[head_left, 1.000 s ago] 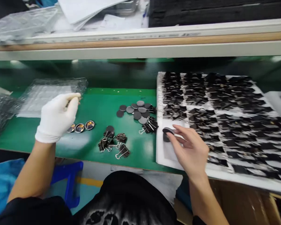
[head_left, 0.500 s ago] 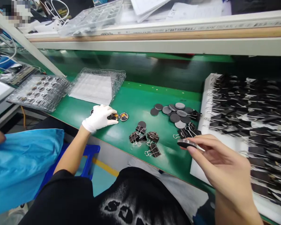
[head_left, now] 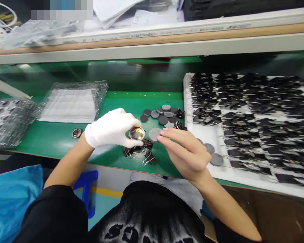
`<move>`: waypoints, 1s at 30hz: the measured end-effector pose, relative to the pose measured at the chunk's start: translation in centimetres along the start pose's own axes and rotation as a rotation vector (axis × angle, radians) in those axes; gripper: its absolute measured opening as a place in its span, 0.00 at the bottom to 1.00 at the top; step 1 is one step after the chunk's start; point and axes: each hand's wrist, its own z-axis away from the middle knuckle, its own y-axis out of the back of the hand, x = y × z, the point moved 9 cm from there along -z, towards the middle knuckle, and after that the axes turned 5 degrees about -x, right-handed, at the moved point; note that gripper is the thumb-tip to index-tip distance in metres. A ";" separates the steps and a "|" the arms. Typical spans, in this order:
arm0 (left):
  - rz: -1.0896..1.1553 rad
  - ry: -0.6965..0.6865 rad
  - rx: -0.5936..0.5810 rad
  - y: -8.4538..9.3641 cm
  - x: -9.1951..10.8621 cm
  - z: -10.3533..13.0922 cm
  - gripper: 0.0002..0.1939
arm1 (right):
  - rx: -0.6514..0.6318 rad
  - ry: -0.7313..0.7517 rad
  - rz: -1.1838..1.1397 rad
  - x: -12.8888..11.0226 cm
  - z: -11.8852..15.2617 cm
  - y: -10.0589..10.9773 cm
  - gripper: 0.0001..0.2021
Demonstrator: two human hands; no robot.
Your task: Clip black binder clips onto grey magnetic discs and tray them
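My left hand (head_left: 114,128), in a white glove, grips a round watch case (head_left: 136,133) by its rim between thumb and fingers; gold-coloured parts show inside. Facing it, my bare right hand (head_left: 186,150) pinches a flat grey disc (head_left: 154,134) by its edge. A small gap separates disc and case. Below them lie several black binder clips (head_left: 149,157), partly hidden by the left hand. Behind, loose dark and grey discs (head_left: 163,120) are heaped on the green bench (head_left: 121,106). Another round case (head_left: 76,133) rests left of the glove.
On the right, a white board (head_left: 205,130) carries rows of clipped black pieces, with a few loose discs (head_left: 216,159) on it. Clear plastic trays (head_left: 100,91) stand at the back left, more trays (head_left: 12,125) at far left. A shelf edge (head_left: 152,44) crosses above the bench.
My left hand has lifted a round case off the bench and moved right. My right hand has brought its disc left, off the board's edge, to face the case. The view has turned right.
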 end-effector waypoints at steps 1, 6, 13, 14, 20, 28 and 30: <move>0.001 -0.050 -0.008 0.6 1.6 -1.1 0.25 | -0.015 0.032 0.018 0.0 0.0 0.0 0.28; -0.014 -0.173 -0.015 1.5 5.4 -5.0 0.24 | -0.122 -0.014 0.018 1.4 0.1 0.8 0.21; 0.018 -0.336 0.003 1.0 7.8 -7.3 0.24 | -0.051 -0.570 -0.326 5.3 0.2 1.7 0.19; 0.043 -0.351 -0.018 0.9 7.9 -7.5 0.24 | -0.085 -0.718 -0.455 6.3 0.7 0.8 0.21; 0.128 -0.220 -0.145 -0.7 4.2 -6.8 0.28 | 0.048 -1.048 -0.874 9.1 2.8 -0.1 0.16; -0.132 -0.329 -0.127 -5.3 4.0 -5.4 0.24 | 0.092 -1.209 -1.097 9.6 4.4 -1.7 0.16; -0.138 -0.292 -0.035 -4.1 3.5 -5.9 0.26 | 0.098 -1.207 -1.098 9.6 4.4 -2.1 0.15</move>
